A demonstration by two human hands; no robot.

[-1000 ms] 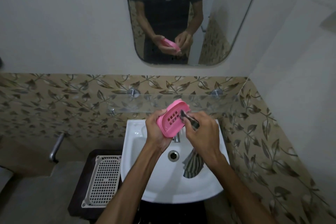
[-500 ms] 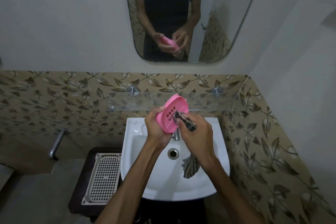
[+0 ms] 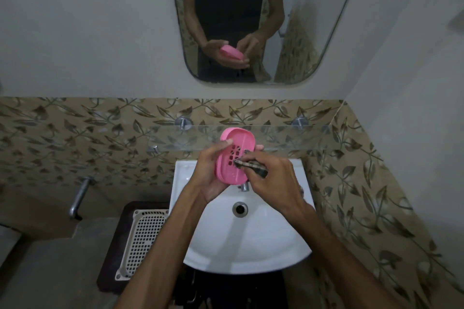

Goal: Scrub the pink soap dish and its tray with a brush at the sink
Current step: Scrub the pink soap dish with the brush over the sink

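My left hand (image 3: 213,173) grips the pink soap dish (image 3: 234,155) from below and holds it tilted above the white sink (image 3: 251,238). The dish is oval with slots in its floor. My right hand (image 3: 273,180) is closed on a dark striped brush (image 3: 251,165), whose tip presses on the slotted floor of the dish. Whether the tray is joined to the dish cannot be made out.
A tap (image 3: 244,186) pokes out under my hands, with the drain (image 3: 240,209) below it. A glass shelf (image 3: 276,137) runs along the wall just behind the dish. A white grid basket (image 3: 143,238) sits left of the sink. The mirror (image 3: 251,20) hangs above.
The dish has turned so its inside faces me more. The brush tip has slid lower across the slots. The dark cloth-like piece below my right hand is out of sight now.
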